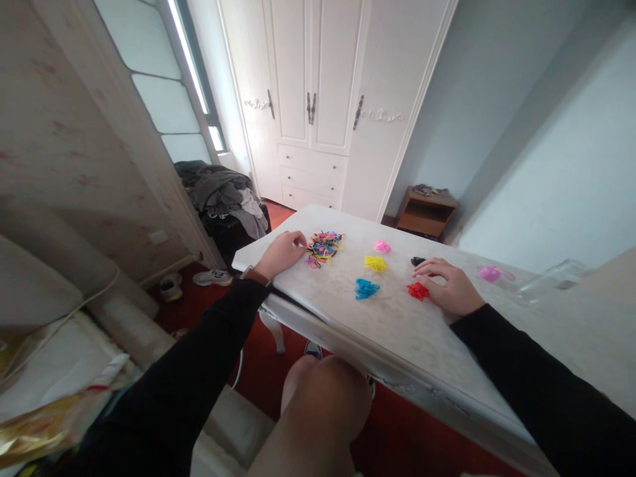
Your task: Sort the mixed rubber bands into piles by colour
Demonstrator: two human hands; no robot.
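A mixed pile of small multicoloured rubber bands (325, 246) lies on the left part of the white table (342, 315). At its left edge is my left hand (287, 253), fingers curled together against the bands; what they pinch, if anything, is hidden. My right hand (451, 286) hovers over the right side, thumb and fingers apart, with nothing visible between them. Beneath its fingers sits a red pile (417, 291), and just beyond the fingertips a black pile (417, 261), partly covered. Separate yellow (375, 263), blue (366, 288) and pink (382, 246) piles lie between my hands.
To the right of my right hand are a purple-pink item (491, 273) and a clear plastic container (556, 279). Beyond the table stand a white wardrobe (338, 73) and a small wooden nightstand (422, 215). Clothes (218, 192) are heaped at the back left.
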